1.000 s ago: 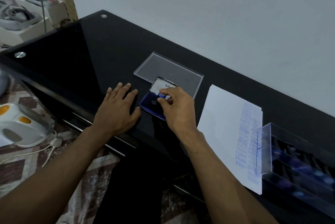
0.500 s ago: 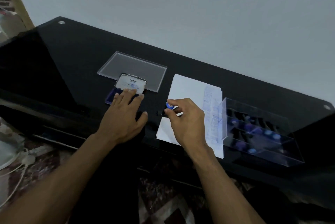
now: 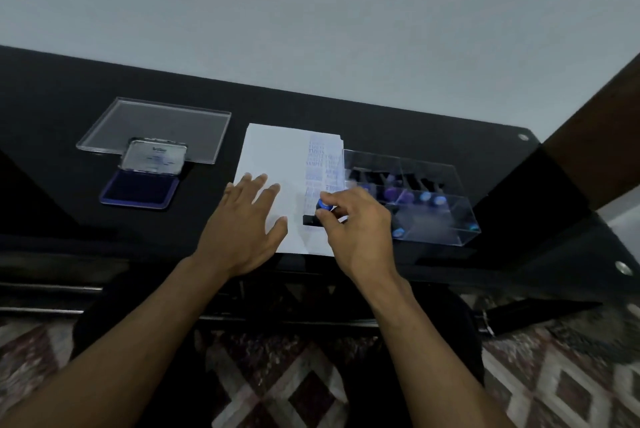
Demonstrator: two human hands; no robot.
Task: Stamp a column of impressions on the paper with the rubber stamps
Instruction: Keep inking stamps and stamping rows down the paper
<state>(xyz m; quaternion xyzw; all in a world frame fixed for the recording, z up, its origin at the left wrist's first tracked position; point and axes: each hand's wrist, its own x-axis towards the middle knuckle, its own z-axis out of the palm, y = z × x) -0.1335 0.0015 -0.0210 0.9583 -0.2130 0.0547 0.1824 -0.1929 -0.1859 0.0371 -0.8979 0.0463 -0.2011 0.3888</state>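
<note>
The paper (image 3: 273,164) was pinned flat under the left hand (image 3: 242,230), fingers spread wide. The stamp (image 3: 320,213) was pinched in the right hand (image 3: 356,230), set on the paper's near right part, beside the blue prints (image 3: 322,164).

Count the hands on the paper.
2. Left hand lies flat on the paper, on its near-left part. Right hand pinches the stamp at the paper's near-right, beside the blue impressions. None hidden.
</note>
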